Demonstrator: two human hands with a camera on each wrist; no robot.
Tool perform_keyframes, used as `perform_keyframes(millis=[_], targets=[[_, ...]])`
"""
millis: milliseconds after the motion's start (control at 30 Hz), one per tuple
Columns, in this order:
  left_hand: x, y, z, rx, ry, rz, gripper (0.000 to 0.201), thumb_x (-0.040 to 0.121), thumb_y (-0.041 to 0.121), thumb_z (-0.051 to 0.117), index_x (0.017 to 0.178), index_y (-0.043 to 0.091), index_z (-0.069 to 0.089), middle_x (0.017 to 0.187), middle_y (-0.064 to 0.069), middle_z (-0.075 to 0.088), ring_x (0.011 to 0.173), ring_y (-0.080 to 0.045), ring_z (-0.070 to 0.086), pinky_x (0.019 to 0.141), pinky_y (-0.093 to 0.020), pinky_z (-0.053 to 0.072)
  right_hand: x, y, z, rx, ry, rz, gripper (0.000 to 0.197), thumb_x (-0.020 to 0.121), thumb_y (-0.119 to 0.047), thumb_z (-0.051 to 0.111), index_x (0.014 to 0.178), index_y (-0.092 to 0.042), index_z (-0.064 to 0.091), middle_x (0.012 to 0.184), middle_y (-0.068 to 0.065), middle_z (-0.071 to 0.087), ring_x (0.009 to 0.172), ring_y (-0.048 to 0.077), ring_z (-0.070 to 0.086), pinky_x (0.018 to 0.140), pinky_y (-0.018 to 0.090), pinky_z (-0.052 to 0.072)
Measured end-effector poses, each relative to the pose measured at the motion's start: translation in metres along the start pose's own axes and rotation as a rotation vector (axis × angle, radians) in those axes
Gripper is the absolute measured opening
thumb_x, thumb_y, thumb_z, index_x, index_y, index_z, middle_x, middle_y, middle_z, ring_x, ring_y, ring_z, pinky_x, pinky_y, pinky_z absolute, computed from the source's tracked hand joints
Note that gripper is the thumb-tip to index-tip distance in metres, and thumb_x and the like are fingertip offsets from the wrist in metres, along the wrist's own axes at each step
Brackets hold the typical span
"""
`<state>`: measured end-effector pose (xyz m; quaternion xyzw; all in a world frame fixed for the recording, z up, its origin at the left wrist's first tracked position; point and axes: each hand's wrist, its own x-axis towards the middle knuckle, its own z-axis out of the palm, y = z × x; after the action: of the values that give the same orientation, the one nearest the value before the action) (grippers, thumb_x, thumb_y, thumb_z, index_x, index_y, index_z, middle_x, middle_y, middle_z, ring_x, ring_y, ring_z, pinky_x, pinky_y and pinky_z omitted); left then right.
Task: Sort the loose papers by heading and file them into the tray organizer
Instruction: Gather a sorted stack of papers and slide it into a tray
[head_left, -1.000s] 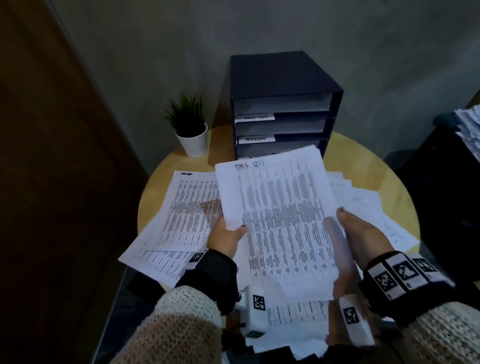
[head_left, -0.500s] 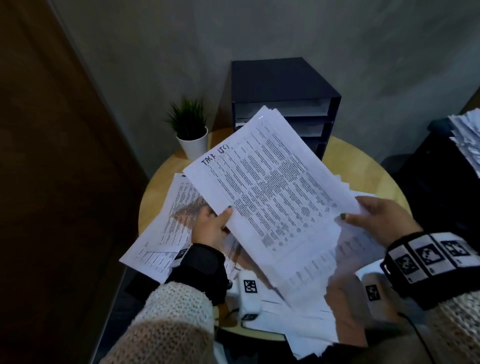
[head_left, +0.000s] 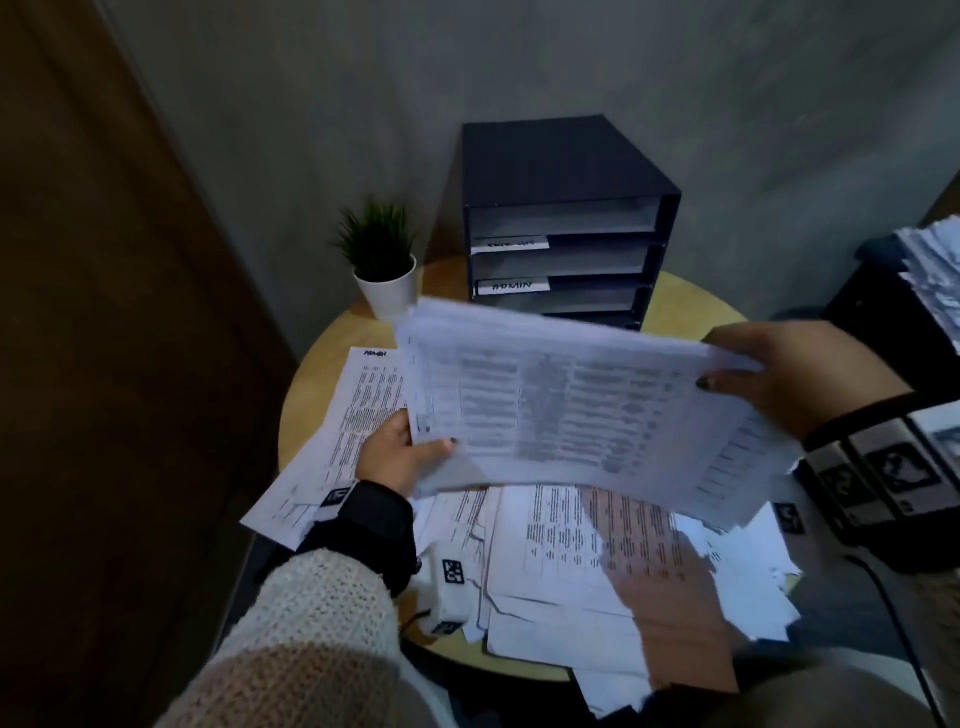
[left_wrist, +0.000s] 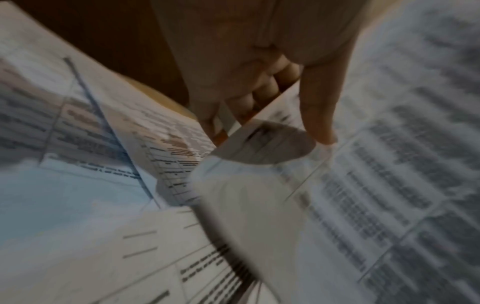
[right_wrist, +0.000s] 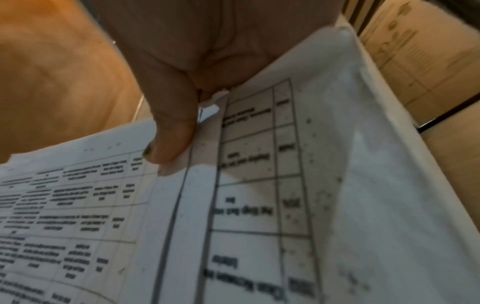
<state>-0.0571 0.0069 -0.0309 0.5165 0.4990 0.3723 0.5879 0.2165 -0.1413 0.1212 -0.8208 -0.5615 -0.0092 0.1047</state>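
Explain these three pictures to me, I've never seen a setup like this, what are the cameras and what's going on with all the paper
No machine here: a person wears one camera on the head and one on each wrist. The wide picture is the head view. It shows a round wooden table strewn with loose printed sheets, a dark tray organizer with labelled shelves at the back, and a small green plant in a white pot beside it. The left hand and right hand hold a sheaf of printed pages by opposite edges above the table. The two close pictures are the wrist views: each shows a thumb pressed on the pages, with fingers underneath in the left one.
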Motion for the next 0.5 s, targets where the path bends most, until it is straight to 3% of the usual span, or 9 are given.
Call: perform_keyframes(millis=[67, 167, 267, 300, 367, 433, 500], targets=[[-0.004, 0.001, 0.007, 0.032, 0.005, 0.028, 0.029, 0.075, -0.005, 0.072, 0.101, 0.005, 0.064, 0.089, -0.007, 0.071, 0.079, -0.024, 0.066, 0.055, -0.017, 0.051, -0.005, -0.004, 0.008, -0.029, -0.025, -0.012, 0.026, 0.085, -0.031, 0.064, 0.11, -0.027, 0.065, 0.103, 0.01, 0.069, 0.098, 0.03, 0.061, 0.079, 0.03, 0.04], [-0.005, 0.001, 0.01, 0.019, 0.045, 0.076, 0.033, 0.078, 0.001, 0.072, 0.109, 0.009, 0.064, 0.097, -0.003, 0.072, 0.087, -0.021, 0.068, 0.067, -0.022, 0.053, -0.006, 0.0, 0.011, 0.063, -0.034, 0.023, 0.035, 0.079, -0.035, 0.069, 0.114, -0.033, 0.064, 0.103, 0.006, 0.068, 0.095, 0.027, 0.059, 0.083, 0.031, 0.042], [-0.007, 0.0, 0.012, 0.06, 0.065, 0.138, 0.035, 0.08, 0.006, 0.072, 0.112, 0.014, 0.064, 0.098, 0.003, 0.072, 0.089, -0.011, 0.067, 0.072, -0.019, 0.053, -0.006, 0.023, 0.011, 0.125, -0.094, 0.07, 0.038, 0.066, -0.039, 0.079, 0.101, -0.04, 0.066, 0.087, -0.006, 0.062, 0.085, 0.02, 0.058, 0.077, 0.029, 0.045], [-0.009, 0.001, 0.013, 0.059, 0.066, 0.147, 0.035, 0.079, 0.005, 0.072, 0.112, 0.013, 0.064, 0.098, 0.004, 0.071, 0.089, -0.01, 0.067, 0.073, -0.018, 0.054, -0.008, 0.034, 0.011, 0.199, -0.078, 0.083, 0.034, 0.063, -0.035, 0.082, 0.093, -0.041, 0.067, 0.084, -0.008, 0.065, 0.082, 0.017, 0.059, 0.073, 0.026, 0.045], [-0.009, 0.001, 0.014, 0.026, 0.051, 0.141, 0.034, 0.079, 0.003, 0.072, 0.11, 0.013, 0.064, 0.101, 0.001, 0.071, 0.093, -0.015, 0.067, 0.084, -0.03, 0.056, -0.014, 0.05, 0.015, 0.465, 0.025, 0.101, 0.033, 0.062, -0.025, 0.084, 0.083, -0.043, 0.067, 0.081, -0.012, 0.071, 0.078, 0.001, 0.063, 0.067, 0.013, 0.046], [-0.01, 0.002, 0.016, -0.002, 0.044, 0.133, 0.036, 0.076, 0.007, 0.076, 0.11, 0.014, 0.064, 0.104, -0.001, 0.072, 0.098, -0.02, 0.067, 0.092, -0.043, 0.052, -0.022, 0.061, 0.027, 0.746, 0.134, 0.124, 0.045, 0.066, -0.007, 0.081, 0.088, -0.041, 0.064, 0.079, -0.028, 0.069, 0.072, -0.012, 0.062, 0.063, -0.001, 0.044], [-0.012, 0.003, 0.019, -0.032, 0.023, 0.133, 0.05, 0.068, 0.022, 0.082, 0.114, 0.019, 0.063, 0.109, -0.001, 0.071, 0.103, -0.022, 0.066, 0.094, -0.047, 0.051, -0.031, 0.065, 0.048, 1.068, 0.147, 0.189, 0.052, 0.064, 0.004, 0.079, 0.096, -0.033, 0.06, 0.073, -0.028, 0.069, 0.068, -0.013, 0.063, 0.061, 0.001, 0.048]])
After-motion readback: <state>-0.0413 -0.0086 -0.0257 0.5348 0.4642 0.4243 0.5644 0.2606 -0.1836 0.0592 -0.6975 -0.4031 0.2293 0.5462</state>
